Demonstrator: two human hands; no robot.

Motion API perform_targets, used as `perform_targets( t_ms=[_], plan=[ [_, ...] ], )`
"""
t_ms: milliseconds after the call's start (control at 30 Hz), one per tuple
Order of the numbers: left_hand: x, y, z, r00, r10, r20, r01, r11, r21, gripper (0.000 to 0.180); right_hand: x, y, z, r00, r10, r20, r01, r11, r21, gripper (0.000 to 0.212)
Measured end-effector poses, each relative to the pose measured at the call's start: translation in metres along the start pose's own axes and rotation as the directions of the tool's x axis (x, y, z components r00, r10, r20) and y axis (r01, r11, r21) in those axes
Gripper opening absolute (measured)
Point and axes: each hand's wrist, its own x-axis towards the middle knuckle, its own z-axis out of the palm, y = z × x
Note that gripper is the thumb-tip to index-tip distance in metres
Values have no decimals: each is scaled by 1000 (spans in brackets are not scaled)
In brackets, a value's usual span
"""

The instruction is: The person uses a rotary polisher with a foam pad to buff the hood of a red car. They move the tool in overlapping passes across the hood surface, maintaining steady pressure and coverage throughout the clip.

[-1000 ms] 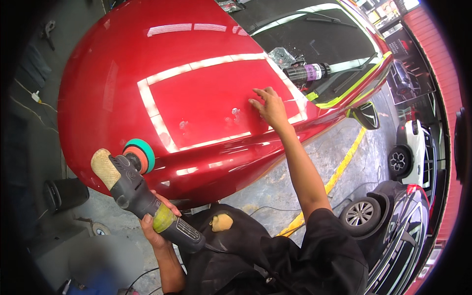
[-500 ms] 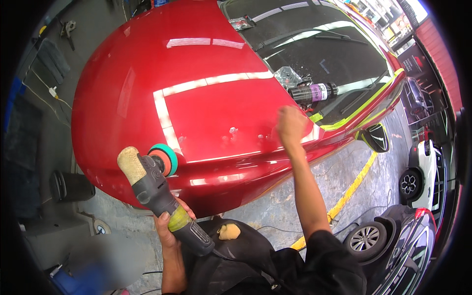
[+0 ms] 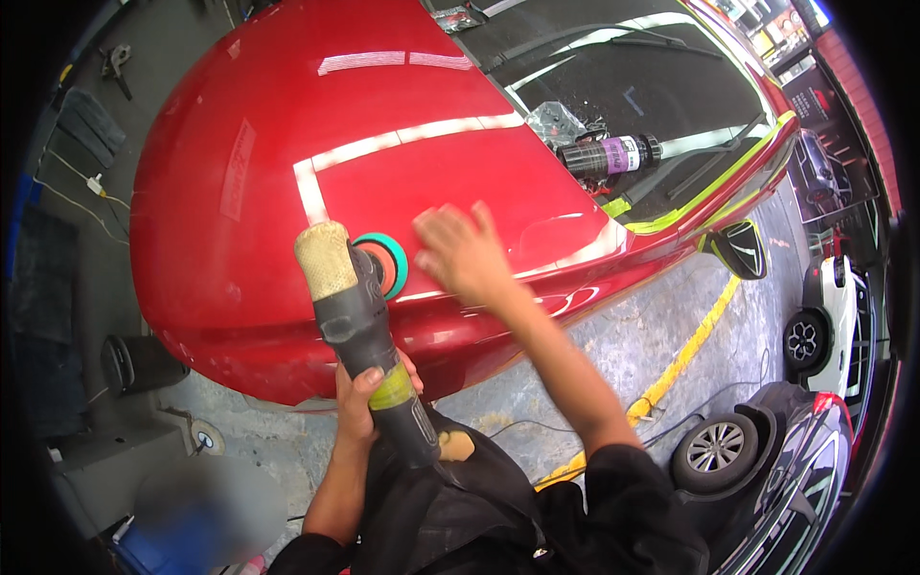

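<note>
Since the earlier frame, swung the polisher (image 3: 350, 311) rightward and drew the right hand (image 3: 463, 251) back from the windshield (image 3: 661, 96) side to just beside the green-and-orange pad (image 3: 392, 266). Gripping the polisher with the left hand (image 3: 358, 401), fingers closed round its body, before the red hood's (image 3: 240, 86) near side. Holding the right hand open with spread, blurred fingers; cannot tell whether touching the hood.
</note>
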Motion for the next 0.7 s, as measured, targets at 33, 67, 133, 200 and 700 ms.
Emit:
perform_targets(
  t_ms=[33,67,133,200,700],
  plan=[
    [-3,2,-1,1000,-4,4,4,1000,2,64,4,57,6,995,76,70,-54,959,-278,53],
    [-10,-1,-1,1000,-28,5,28,1000,-7,63,12,117,-8,805,543,239,-318,734,-600,48],
    [-9,0,-11,999,-51,15,51,999,14,63,-2,196,-61,591,789,-165,-798,543,-262,48],
    [-13,1,-9,999,-30,-36,31,999,31,62,6,159,-103,650,532,-544,-691,711,-131,48],
    [139,-68,121,964,-33,264,-25,977,214,67,-85,-66,-109,544,814,205,-509,125,852,86]
  ],
)
